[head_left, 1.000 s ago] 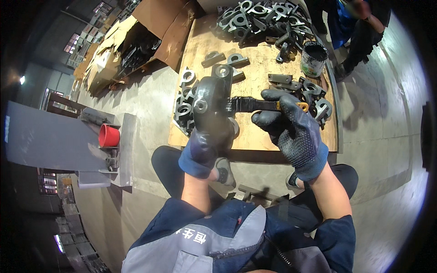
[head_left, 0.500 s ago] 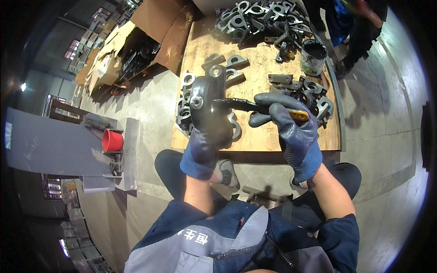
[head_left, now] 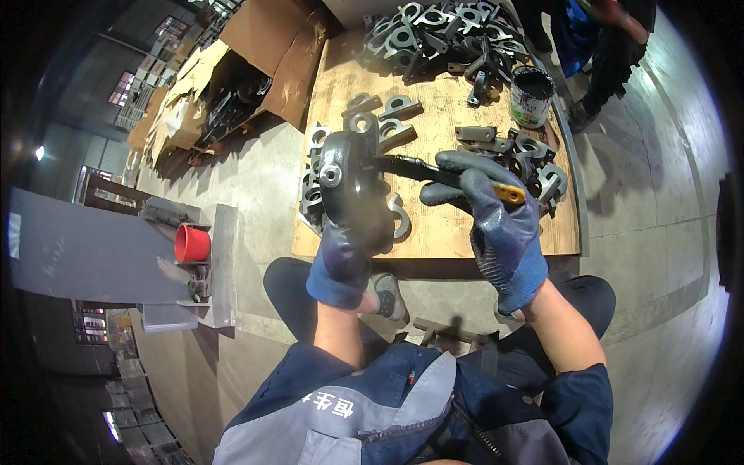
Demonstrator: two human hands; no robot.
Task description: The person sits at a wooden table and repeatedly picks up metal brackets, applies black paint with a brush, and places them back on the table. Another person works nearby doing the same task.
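Note:
My gloved left hand grips a black-coated metal casting and holds it up over the near left of the table. A bare round boss shows on its side and a ringed lug at its top; its lower end is blurred and partly hides my fingers. In my gloved right hand is a paintbrush with a yellow handle end, its dark bristles at the casting's right side. Several bare metal brackets lie behind the casting, and others are grouped to the right of the brush.
A paint-smeared can of black paint stands at the table's right edge. Dark brackets are heaped at the far end of the wooden tabletop. An open cardboard box is at far left, a red bucket at left. Another person is at far right.
The brush tip has moved slightly up and to the right along the casting. The casting has tilted a little in my left hand, and my right hand has shifted slightly.

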